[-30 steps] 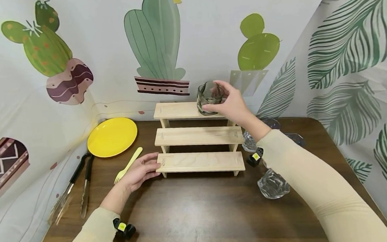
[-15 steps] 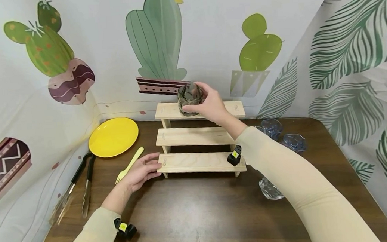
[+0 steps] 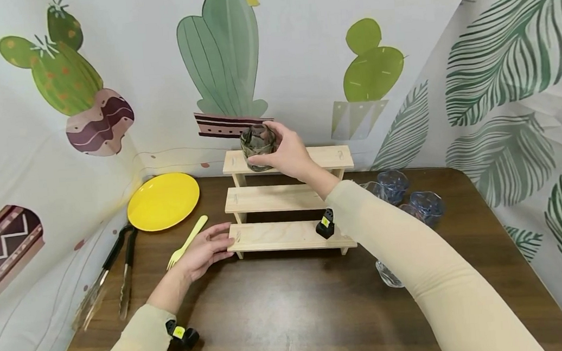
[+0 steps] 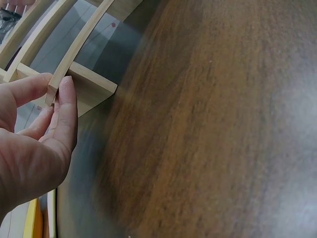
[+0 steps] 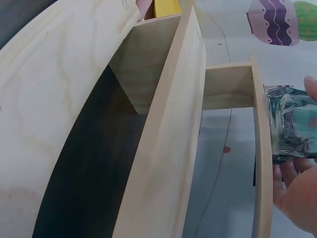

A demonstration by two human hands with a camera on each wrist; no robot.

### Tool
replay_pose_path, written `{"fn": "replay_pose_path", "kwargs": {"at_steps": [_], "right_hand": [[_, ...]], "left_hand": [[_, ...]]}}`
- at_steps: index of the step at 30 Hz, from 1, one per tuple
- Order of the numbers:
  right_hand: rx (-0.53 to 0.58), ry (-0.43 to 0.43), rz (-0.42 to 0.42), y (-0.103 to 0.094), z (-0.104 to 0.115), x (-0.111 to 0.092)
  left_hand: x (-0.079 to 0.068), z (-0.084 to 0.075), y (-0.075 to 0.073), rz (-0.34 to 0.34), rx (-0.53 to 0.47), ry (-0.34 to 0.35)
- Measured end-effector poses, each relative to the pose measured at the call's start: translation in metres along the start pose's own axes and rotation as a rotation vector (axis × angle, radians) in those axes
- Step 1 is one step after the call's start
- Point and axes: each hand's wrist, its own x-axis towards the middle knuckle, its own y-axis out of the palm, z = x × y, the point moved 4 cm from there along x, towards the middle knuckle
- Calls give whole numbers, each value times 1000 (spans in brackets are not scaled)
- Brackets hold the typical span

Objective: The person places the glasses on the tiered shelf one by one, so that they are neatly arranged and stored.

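Note:
In the head view my right hand point(image 3: 286, 152) grips a smoky grey glass point(image 3: 258, 149) with a wavy surface, thumb at the front and fingers behind. The glass is upright at the top step, left of its middle; in the right wrist view the glass point(image 5: 292, 124) has its base right at the top board. My left hand point(image 3: 208, 251) pinches the left end of the lowest step of the three-step wooden rack point(image 3: 290, 234). In the left wrist view the thumb is on one side of that board point(image 4: 74, 52) and the fingers on the other.
A yellow plate point(image 3: 163, 201), a pale yellow fork point(image 3: 188, 242) and black-handled tongs point(image 3: 121, 268) lie left of the rack. Several bluish glasses point(image 3: 426, 206) stand on the right, with a clear glass point(image 3: 388, 275) partly hidden by the right sleeve. A printed cloth hangs behind the table point(image 3: 271, 317).
My right hand has carried the grey glass leftward along the top step, from its right part to left of the middle. My left hand has stayed at the lowest step.

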Motion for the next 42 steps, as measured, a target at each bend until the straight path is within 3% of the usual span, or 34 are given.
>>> {"fn": "replay_pose_path", "kwargs": {"at_steps": [14, 22, 32, 42], "right_hand": [[-19, 24, 24, -2, 0, 3], [-29, -7, 13, -18, 7, -1], [71, -74, -15, -68, 10, -20], [-10, -102, -55, -144, -4, -68]], "left_hand": [[2, -1, 2, 10, -3, 9], [2, -2, 3, 10, 0, 4], [-1, -3, 3, 6, 5, 6], [-3, -1, 2, 8, 11, 15]]}}
